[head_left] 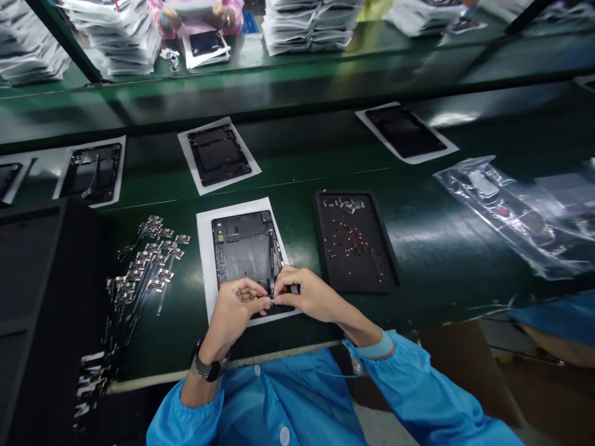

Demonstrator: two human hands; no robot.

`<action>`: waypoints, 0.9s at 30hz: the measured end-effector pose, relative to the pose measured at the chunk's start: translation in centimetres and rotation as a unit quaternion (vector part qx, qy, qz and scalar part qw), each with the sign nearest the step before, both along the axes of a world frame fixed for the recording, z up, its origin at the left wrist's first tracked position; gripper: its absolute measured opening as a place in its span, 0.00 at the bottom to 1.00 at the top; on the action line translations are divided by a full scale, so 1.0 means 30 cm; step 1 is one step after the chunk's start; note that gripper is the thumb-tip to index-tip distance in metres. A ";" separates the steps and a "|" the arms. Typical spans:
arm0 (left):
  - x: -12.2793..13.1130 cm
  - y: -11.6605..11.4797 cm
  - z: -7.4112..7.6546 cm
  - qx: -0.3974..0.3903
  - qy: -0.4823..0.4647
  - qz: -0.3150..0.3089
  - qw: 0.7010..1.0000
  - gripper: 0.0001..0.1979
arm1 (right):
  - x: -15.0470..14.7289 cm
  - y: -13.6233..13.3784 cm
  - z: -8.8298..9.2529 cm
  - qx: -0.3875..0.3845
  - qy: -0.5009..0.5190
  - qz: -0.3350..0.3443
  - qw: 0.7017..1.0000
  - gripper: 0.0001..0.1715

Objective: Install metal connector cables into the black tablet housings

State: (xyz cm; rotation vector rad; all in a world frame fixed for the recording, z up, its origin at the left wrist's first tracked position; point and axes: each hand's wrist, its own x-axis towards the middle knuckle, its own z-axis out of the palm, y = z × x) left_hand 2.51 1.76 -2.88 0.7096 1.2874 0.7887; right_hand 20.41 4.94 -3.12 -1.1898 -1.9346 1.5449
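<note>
A black tablet housing lies open on a white sheet right in front of me. Down its right side runs a dark flat ribbon cable. At that cable's lower end my left hand and my right hand meet, thumb and fingers pinched together. Between the fingertips a tiny light-coloured piece shows; its kind is too small to tell. Both hands rest low over the housing and hide its bottom edge.
Small circuit boards with ribbon cables lie heaped at left, beside a black box. A black tray at right holds red-wired parts. Other housings lie farther back. Plastic bags are at right. A co-worker in pink sits opposite.
</note>
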 end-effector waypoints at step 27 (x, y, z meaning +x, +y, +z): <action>-0.227 0.373 0.024 0.267 0.555 -0.116 0.779 0.17 | -0.453 0.920 0.035 0.022 -0.314 -0.299 0.901 0.21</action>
